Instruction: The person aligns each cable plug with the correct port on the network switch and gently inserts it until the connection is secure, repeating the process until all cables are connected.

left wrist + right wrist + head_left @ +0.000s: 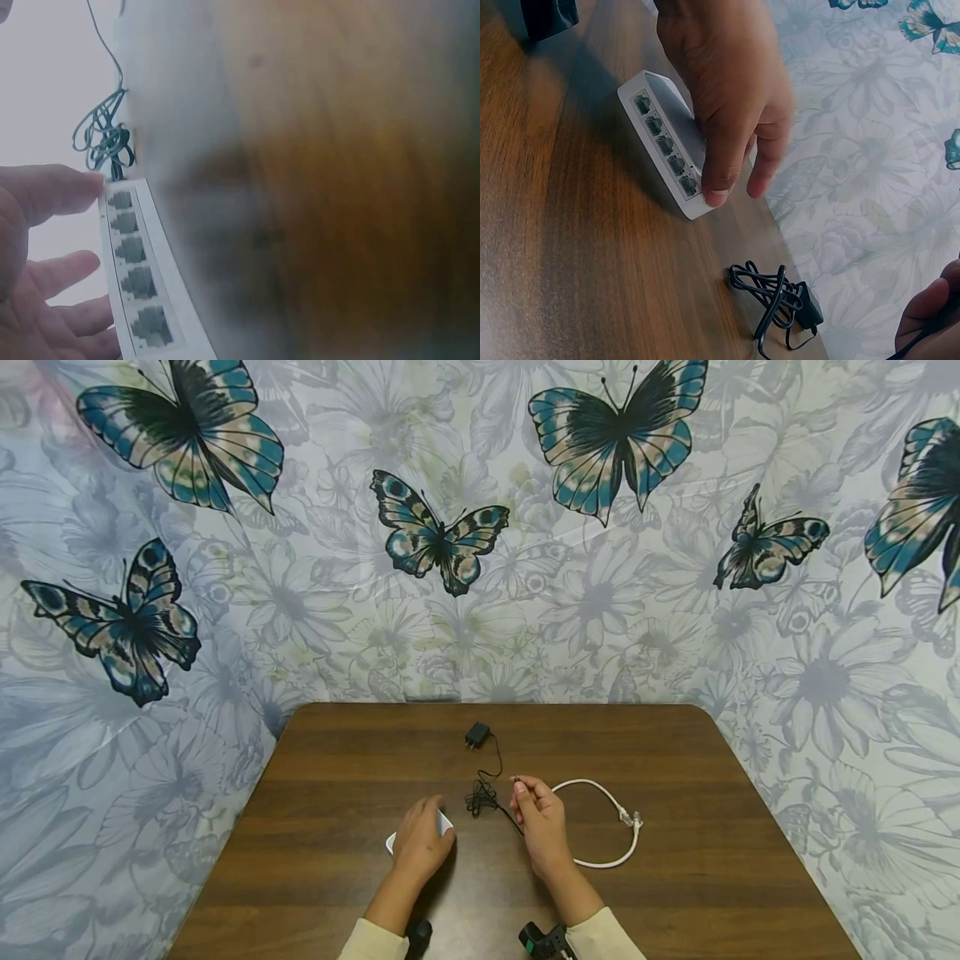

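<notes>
A white network switch (673, 112) with a row of several ports (133, 251) is under my left hand (422, 839). The left thumb lies at one end of the switch and the fingers reach over its top. My right hand (543, 822) is raised to the right of it, thumb and index finger pinching the end of a thin black power cord (512, 819). Only the small tip shows between them. From there the cord runs to a tangled bundle and on to a black power adapter (477, 735) with its prongs out, farther back on the table.
A white network cable (606, 865) lies in a loop to the right of my right hand, its clear plugs close together. All this is on a brown wooden table (337, 760). Behind it hangs a butterfly-patterned cloth (300, 610).
</notes>
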Demonstrator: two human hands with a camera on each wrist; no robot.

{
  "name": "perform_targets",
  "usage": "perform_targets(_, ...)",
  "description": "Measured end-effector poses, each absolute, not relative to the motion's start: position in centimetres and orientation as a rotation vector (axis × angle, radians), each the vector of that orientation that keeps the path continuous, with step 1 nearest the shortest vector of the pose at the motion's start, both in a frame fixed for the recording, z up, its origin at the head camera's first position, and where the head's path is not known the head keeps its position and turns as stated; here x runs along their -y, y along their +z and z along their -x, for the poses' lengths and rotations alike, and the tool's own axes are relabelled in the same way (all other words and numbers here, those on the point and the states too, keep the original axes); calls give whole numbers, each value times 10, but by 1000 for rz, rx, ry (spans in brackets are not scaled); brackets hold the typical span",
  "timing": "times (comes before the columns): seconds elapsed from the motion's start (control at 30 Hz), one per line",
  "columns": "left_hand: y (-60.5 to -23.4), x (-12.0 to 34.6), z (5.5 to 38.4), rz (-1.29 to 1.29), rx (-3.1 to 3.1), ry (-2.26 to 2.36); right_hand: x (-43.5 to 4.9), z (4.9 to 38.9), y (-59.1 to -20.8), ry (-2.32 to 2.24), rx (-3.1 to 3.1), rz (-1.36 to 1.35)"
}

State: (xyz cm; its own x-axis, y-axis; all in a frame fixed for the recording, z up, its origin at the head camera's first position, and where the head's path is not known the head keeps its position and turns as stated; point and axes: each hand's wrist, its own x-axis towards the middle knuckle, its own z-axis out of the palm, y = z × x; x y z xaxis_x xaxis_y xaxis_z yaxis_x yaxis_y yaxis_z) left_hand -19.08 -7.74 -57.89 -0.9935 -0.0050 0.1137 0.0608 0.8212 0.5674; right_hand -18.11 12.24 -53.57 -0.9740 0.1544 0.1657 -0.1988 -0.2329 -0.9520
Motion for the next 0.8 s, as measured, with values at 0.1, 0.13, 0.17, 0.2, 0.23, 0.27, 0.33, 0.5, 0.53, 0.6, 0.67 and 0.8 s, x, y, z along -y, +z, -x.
perform_targets(0.1,-578,78,191,38,2917,-874,-123,182,-537,2307,1783,-53)
perform_targets(0.13,-577,79,192,36,2928,-855,-123,182,-537,2306,1784,-52)
perform_targets(0.17,-576,79,192,30,2941,-837,-123,182,-537,2306,1783,-50)
perform_targets(0.2,-575,79,192,23,2961,-813,-123,182,-537,2306,1781,-51)
perform_targets(0.23,-574,79,192,16,2978,-793,-123,181,-537,2306,1778,-51)
perform_targets(0.27,-573,79,192,8,2995,-771,-123,181,-537,2305,1775,-52)
perform_targets(0.33,-571,79,191,-15,3037,-740,-122,181,-537,2302,1772,-57)
perform_targets(0.5,-570,80,190,-43,3103,-693,-122,181,-537,2300,1775,-59)
perform_targets(0.53,-570,80,190,-42,3109,-689,-122,181,-537,2301,1777,-57)
perform_targets(0.6,-571,81,190,-40,3117,-695,-122,181,-537,2303,1780,-52)
perform_targets(0.67,-571,81,190,-41,3125,-703,-122,181,-538,2304,1781,-49)
perform_targets(0.8,-572,82,191,-60,3140,-716,-122,180,-538,2305,1772,-53)
